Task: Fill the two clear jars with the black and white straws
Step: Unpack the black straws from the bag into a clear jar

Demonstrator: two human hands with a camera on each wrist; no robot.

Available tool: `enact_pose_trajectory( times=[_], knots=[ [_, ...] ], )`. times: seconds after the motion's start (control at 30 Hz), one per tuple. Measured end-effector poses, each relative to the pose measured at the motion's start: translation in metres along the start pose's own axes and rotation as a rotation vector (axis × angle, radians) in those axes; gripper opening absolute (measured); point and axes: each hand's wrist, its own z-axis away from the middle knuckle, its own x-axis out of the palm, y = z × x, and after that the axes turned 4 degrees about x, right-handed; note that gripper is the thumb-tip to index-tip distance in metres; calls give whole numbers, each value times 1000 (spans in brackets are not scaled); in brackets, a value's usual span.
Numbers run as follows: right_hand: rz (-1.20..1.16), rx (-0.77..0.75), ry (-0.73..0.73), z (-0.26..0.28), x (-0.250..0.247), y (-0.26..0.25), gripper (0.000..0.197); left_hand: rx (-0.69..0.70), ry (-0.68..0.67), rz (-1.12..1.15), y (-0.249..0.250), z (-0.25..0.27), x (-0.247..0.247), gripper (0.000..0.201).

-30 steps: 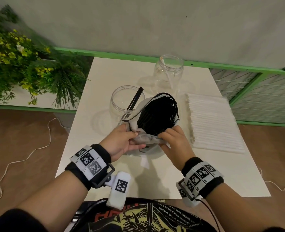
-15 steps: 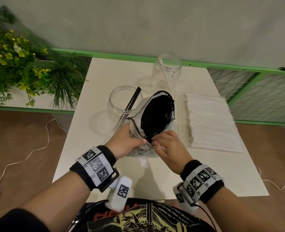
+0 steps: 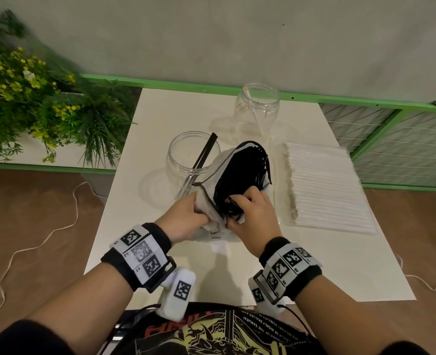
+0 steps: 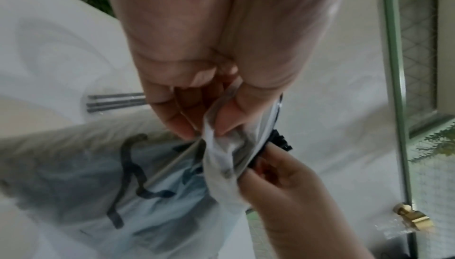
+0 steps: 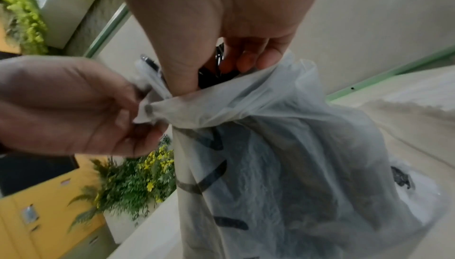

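Right hand [image 3: 252, 213] now inside plastic bag [image 3: 211, 175], blocking black straws [image 3: 240, 172].

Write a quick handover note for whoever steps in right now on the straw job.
Left hand pinches the plastic bag edge, holding it open.
Right hand reaches inside, fingers around black straws.
Near jar holds a few black straws; far jar holds one white straw.
White straws lie packed at right.
Left: nearly all of both colours.
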Motion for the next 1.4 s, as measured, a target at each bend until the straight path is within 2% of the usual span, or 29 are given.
enact_pose_trajectory(
  times=[0.13,0.27,0.37,0.53,0.6,0.73,0.8,0.87,0.93,1.0,1.03,1.1,1.17,1.23,1.27,1.3,1.37,1.4],
  knots=[
    [-51,-9,19,-4,1,3,33,-120,-3,143,-5,5,-6,40],
    [-70,17,-31,-6,2,-4,38,-194,-23,287,5,6,-3,37],
    [-63,42,-113,-8,3,-12,44,-210,5,287,6,4,-2,47],
    [-48,72,-182,-15,2,-16,20,-232,49,272,-6,1,-9,54],
    [-114,44,-169,-14,0,-12,14,-239,93,293,-6,1,-12,50],
    [-149,-56,27,-11,-14,2,7,-243,152,276,-5,3,-14,10],
    [-105,-78,192,-12,-26,10,13,-235,155,273,-7,3,-12,7],
    [-35,-24,365,-15,-32,20,22,-220,181,253,-8,2,-11,7],
    [-47,145,434,-18,-34,30,40,-193,196,141,-8,2,-12,23],
    [-216,353,341,-21,-33,39,64,-166,193,16,-10,3,-13,54],
    [-336,441,251,-23,-32,42,69,-156,192,-32,-12,3,-14,58],
    [-587,541,52,-26,-29,45,55,-115,213,-129,-12,5,-11,39],
    [-678,530,-50,-26,-23,47,39,-36,272,-249,-10,7,-9,26],
    [-697,486,-56,-21,-19,47,36,75,345,-344,-6,9,-8,24],
    [-710,464,-54,-17,-18,44,34,126,370,-359,-5,10,-7,32],
    [-721,445,-56,-13,-19,42,33,184,380,-382,-3,12,-7,50],
    [-711,404,-52,-6,-21,37,33,291,320,-537,4,14,-8,85],
    [-698,367,-37,-1,-23,34,38,330,269,-640,8,14,-8,90]
  ],
)
